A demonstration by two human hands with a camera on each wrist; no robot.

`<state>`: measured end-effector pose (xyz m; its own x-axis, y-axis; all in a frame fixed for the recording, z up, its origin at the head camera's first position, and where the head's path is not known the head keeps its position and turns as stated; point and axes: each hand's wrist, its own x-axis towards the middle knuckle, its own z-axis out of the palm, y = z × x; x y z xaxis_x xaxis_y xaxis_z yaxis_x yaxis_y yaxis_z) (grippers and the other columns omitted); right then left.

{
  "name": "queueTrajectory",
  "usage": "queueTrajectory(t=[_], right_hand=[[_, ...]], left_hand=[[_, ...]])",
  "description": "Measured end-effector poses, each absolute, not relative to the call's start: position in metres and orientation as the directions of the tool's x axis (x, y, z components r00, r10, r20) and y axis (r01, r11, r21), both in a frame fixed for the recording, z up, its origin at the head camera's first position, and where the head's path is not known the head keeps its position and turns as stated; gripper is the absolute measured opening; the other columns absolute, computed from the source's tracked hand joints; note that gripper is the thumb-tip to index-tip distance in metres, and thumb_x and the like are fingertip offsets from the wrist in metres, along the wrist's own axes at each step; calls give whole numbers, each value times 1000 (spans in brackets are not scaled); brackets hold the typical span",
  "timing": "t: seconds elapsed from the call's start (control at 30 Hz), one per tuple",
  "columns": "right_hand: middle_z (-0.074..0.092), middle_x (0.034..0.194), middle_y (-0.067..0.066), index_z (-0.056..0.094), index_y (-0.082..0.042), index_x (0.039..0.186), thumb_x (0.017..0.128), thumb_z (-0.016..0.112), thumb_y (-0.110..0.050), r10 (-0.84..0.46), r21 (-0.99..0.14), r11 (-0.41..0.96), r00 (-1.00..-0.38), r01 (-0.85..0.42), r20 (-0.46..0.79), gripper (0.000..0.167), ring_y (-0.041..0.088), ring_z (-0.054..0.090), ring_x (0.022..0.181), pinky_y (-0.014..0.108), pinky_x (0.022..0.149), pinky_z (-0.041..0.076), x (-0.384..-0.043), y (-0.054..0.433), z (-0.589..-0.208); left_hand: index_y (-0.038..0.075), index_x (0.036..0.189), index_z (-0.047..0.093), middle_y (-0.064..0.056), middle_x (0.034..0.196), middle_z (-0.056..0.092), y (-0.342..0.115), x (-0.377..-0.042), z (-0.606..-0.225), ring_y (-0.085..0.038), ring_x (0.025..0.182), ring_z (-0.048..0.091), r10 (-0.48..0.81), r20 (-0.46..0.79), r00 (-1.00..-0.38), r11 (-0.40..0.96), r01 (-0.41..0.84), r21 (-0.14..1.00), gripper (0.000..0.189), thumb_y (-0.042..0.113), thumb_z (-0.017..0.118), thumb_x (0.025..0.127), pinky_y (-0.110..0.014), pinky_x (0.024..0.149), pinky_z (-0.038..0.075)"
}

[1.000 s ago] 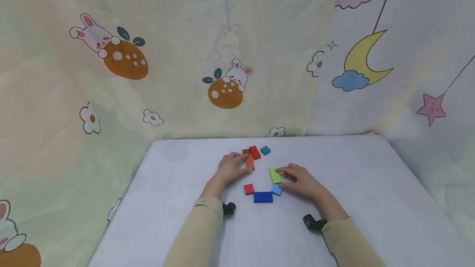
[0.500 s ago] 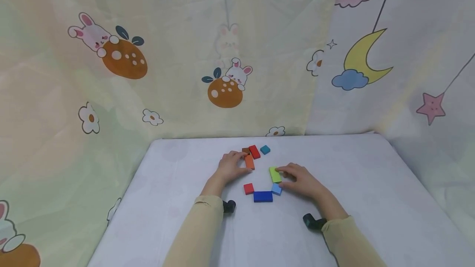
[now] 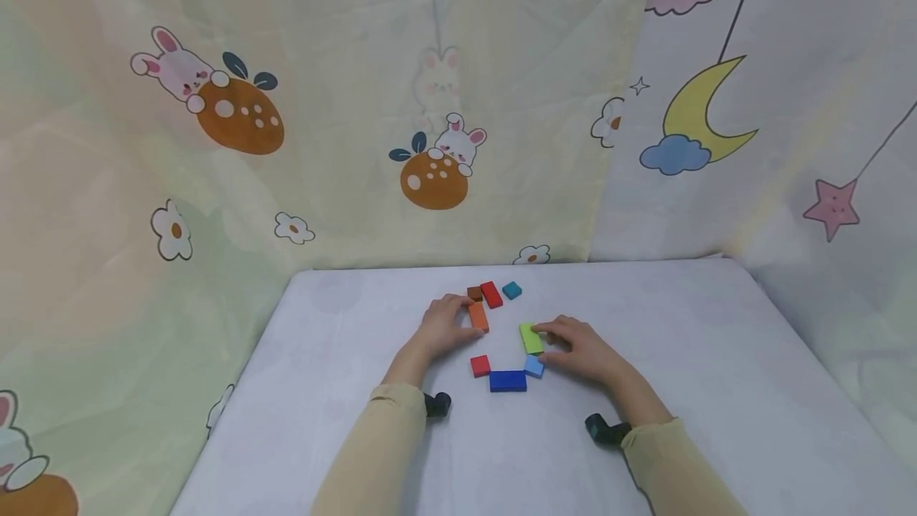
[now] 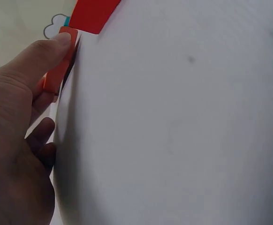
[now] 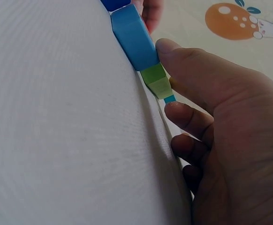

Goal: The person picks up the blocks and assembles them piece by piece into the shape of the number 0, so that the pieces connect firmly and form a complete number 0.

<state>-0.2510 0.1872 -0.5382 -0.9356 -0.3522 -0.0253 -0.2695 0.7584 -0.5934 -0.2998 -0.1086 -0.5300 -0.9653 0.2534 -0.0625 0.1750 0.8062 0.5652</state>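
In the head view, my left hand [image 3: 442, 326] pinches an orange block [image 3: 478, 317] by its ends; the left wrist view shows the thumb on the orange block [image 4: 60, 65]. My right hand [image 3: 582, 349] has thumb and index finger at the ends of a lime green block [image 3: 530, 338], gripping it where it lies. A light blue block [image 3: 533, 366] touches the green one's near end, close to the right thumb. Beside it lies a dark blue block [image 3: 508, 381], with a red square block [image 3: 480, 365] at its left corner.
Beyond the orange block are a brown block [image 3: 474, 293], a red oblong block [image 3: 491, 294] and a teal block [image 3: 512, 290]. All rest on a white-covered table [image 3: 688, 325]. A printed cloth backdrop [image 3: 344, 102] stands behind it.
My left hand has drawn the orange block slightly left and nearer, a little away from the red oblong block. The right hand and the other blocks have stayed put.
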Motion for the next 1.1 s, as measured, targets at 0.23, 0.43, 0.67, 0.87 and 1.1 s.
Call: queueTrajectory(t=[0.23,0.43,0.67,0.87,1.1], right_hand=[[54,99,-8,60,-34,133,83,75,-49,-349,-590,761,-937,-269,-22,55,14,49,99,38,87,48,-249,188,-537],[55,99,-7,60,-32,133,83,75,-48,-349,-601,754,-937,-267,-21,55,15,49,99,40,88,48,-248,187,-533],[55,100,-7,59,-32,134,83,74,-49,-353,-589,760,-936,-275,-18,56,15,49,101,42,89,49,-248,187,-535],[55,100,-7,60,-32,134,83,74,-49,-355,-594,755,-935,-279,-13,55,15,49,100,40,87,49,-248,186,-536],[55,100,-8,60,-32,133,83,75,-48,-353,-593,757,-935,-275,-17,54,14,49,99,38,87,48,-249,186,-537]], left_hand=[[28,140,52,2,143,50,-115,-292,-529,-22,136,41,276,-57,-959,793,194,577,68,50,77,81,-48,108,45],[30,140,51,4,144,50,-120,-285,-524,-23,137,40,309,-55,-950,782,221,583,67,51,76,81,-49,108,45],[34,138,52,6,146,49,-123,-279,-529,-22,138,39,347,-68,-935,777,246,579,65,52,76,80,-50,109,43],[37,138,51,9,144,50,-126,-277,-532,-21,140,39,379,-90,-921,772,261,579,65,54,75,80,-52,111,41],[38,140,50,6,146,50,-128,-277,-530,-23,140,38,428,-102,-898,774,305,555,64,50,75,82,-54,111,39]])
